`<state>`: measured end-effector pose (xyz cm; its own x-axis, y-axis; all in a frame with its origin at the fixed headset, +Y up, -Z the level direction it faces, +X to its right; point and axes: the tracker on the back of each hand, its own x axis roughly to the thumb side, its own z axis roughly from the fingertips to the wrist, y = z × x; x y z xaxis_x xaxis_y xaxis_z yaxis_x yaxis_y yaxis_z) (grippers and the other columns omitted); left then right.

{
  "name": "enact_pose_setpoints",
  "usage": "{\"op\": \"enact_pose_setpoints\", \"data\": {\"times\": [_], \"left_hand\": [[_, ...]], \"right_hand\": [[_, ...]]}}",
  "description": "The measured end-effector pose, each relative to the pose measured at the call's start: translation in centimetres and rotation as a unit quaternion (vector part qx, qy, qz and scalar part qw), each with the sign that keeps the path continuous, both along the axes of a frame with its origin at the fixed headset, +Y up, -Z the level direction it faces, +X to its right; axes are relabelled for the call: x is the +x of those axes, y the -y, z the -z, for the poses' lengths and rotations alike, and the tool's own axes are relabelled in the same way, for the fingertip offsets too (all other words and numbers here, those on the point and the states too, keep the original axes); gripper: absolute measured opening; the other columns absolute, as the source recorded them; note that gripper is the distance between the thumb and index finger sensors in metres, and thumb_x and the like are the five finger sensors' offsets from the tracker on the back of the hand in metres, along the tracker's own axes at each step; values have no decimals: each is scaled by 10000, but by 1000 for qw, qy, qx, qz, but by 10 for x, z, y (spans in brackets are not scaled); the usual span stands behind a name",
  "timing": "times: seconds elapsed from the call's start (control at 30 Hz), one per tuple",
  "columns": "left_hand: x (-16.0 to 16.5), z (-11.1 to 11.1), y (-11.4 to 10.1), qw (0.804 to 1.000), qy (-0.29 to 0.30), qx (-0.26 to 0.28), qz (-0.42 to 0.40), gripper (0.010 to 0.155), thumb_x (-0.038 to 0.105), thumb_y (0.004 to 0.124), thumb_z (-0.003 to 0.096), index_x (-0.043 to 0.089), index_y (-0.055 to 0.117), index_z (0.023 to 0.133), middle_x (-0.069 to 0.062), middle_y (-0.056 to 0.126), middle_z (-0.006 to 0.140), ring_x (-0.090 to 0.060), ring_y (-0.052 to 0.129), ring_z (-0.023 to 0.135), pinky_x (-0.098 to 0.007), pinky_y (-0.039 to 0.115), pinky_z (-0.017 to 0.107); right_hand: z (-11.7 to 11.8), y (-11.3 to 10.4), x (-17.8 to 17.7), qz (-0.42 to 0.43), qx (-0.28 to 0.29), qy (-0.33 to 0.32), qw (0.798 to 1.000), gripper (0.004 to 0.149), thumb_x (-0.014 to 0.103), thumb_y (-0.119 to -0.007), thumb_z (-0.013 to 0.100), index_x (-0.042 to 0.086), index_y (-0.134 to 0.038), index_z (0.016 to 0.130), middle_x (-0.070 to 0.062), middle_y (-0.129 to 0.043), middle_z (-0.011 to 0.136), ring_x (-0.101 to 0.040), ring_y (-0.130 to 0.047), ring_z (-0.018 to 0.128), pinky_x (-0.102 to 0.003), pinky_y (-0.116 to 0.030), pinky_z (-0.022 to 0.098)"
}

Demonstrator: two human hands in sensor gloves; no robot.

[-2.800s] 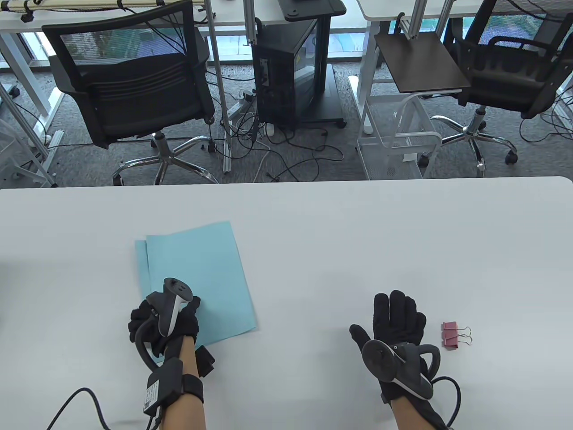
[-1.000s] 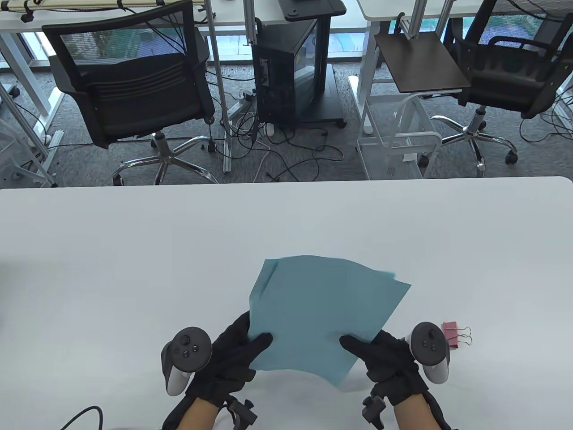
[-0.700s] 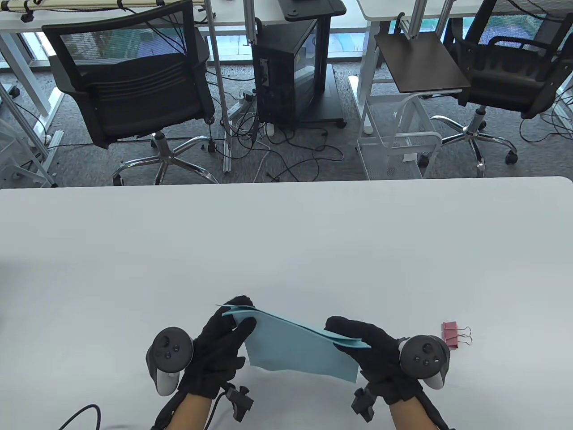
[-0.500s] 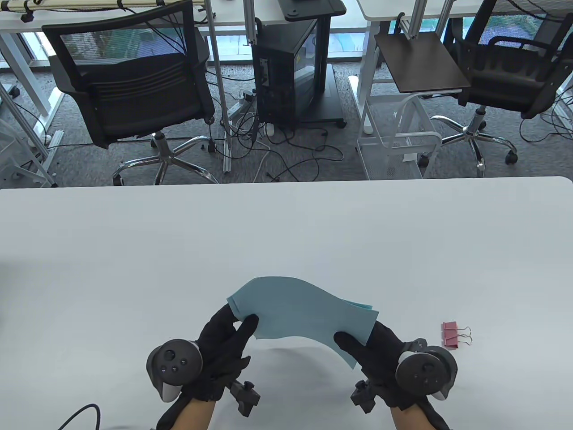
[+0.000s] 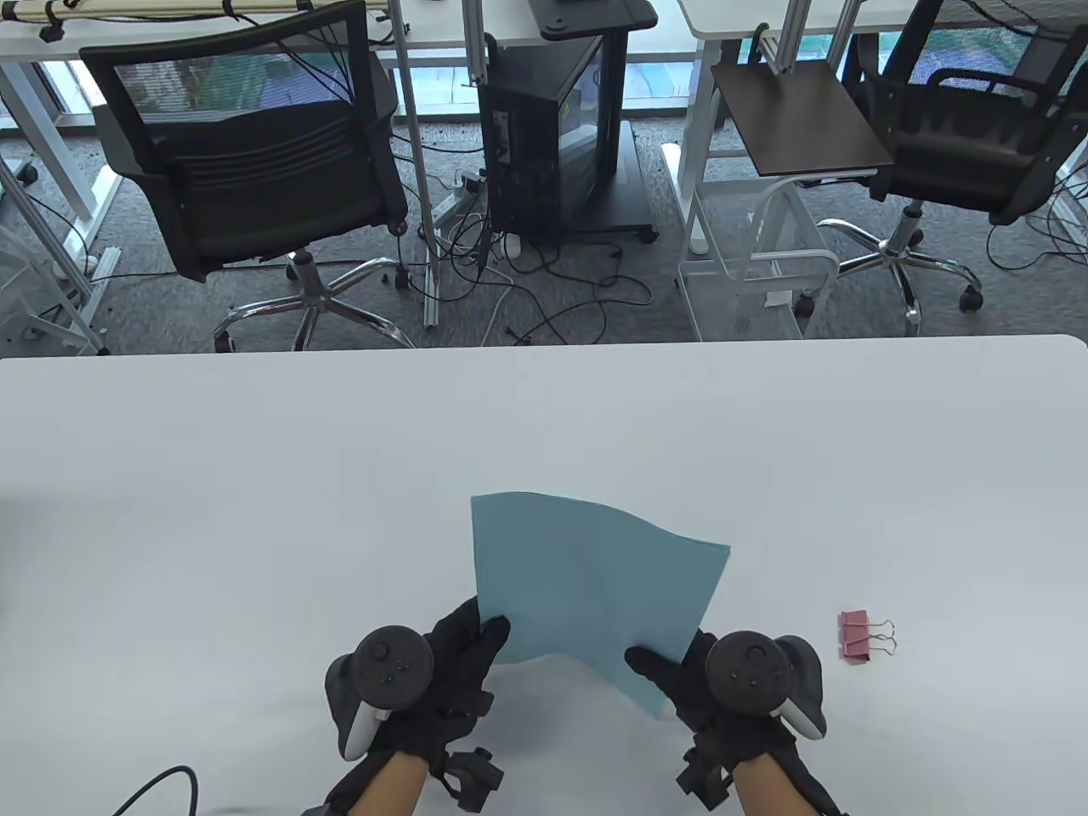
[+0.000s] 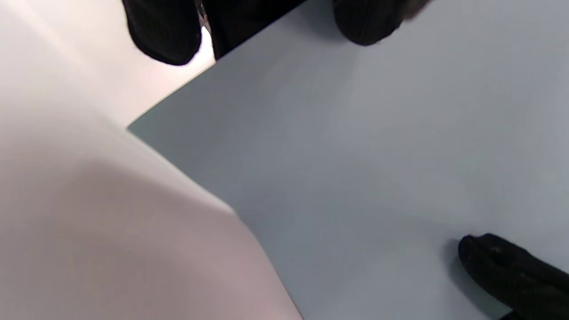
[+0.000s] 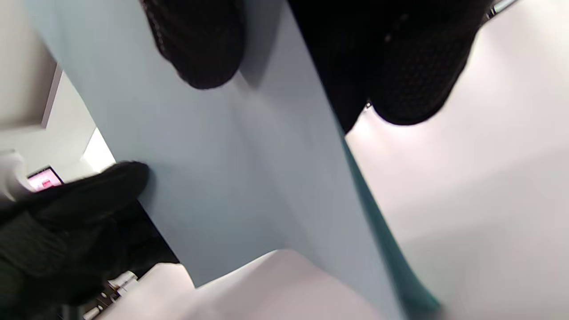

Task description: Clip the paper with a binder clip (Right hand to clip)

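Note:
Light blue paper sheets [image 5: 595,586] are held up off the white table [image 5: 255,476] near its front edge, bowed a little. My left hand [image 5: 463,659] pinches their lower left corner, thumb on top. My right hand [image 5: 671,676] pinches their lower right edge, thumb on top. The paper fills the left wrist view [image 6: 378,169] and the right wrist view [image 7: 231,178], with my thumbs on it. A pink binder clip [image 5: 860,635] with silver handles lies on the table, to the right of my right hand, untouched.
Beyond the table's far edge stand black office chairs [image 5: 255,161], a computer tower [image 5: 544,127] and a white wire cart [image 5: 756,255]. A black cable [image 5: 161,786] lies at the front left of the table.
The sheets lay on the table's left under my left hand; both hands have lifted them to the centre, tipped them edge-on and back, and now hold them flatter and squared.

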<state>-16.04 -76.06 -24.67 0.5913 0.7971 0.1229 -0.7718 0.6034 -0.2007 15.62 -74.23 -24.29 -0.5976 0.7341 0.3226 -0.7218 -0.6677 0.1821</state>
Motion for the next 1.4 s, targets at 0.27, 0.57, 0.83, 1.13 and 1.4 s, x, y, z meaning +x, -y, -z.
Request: {"op": "enact_pose_setpoints", "data": {"times": [0.27, 0.57, 0.83, 1.13, 1.4], "left_hand": [[-17, -9, -54, 984, -51, 154, 72, 413, 394, 590, 639, 284, 636, 1035, 84, 846, 929, -226, 903, 833, -501, 713, 720], [-16, -34, -108, 899, -18, 285, 332, 408, 424, 620, 625, 346, 668, 1022, 121, 855, 943, -232, 894, 884, -513, 696, 743], [0, -39, -106, 870, 40, 293, 394, 405, 449, 639, 601, 406, 683, 1002, 169, 850, 964, -222, 850, 965, -525, 637, 788], [-47, -26, -94, 940, -105, 241, 218, 929, 634, 657, 532, 150, 217, 1191, -99, 401, 1262, -446, 493, 1138, -694, 398, 783], [-66, 6, -37, 995, 19, -9, -99, 602, 557, 722, 562, 283, 601, 1085, 86, 845, 1010, -219, 919, 893, -512, 726, 728]], "right_hand": [[-3, -21, 24, 8, 65, 91, 994, 693, 342, -749, 576, -79, -582, 1100, -319, -790, 971, -488, -880, 757, -629, -735, 524], [-17, -51, 33, -48, 164, 114, 979, 1098, 409, -745, 566, -243, -5, 1048, -603, -68, 1010, -809, -204, 857, -819, -334, 578], [-16, -51, 23, -56, 141, -27, 988, 653, 333, -788, 547, 166, -501, 1110, -164, -591, 1143, -445, -618, 1036, -633, -552, 708], [-6, -41, 45, 81, 99, -16, 992, 404, 258, -758, 561, 168, -767, 955, -91, -925, 874, -291, -984, 700, -497, -828, 529], [-5, -37, 44, 90, 77, -1, 993, 421, 265, -756, 573, 133, -752, 973, -98, -927, 866, -287, -987, 684, -490, -830, 518]]}}
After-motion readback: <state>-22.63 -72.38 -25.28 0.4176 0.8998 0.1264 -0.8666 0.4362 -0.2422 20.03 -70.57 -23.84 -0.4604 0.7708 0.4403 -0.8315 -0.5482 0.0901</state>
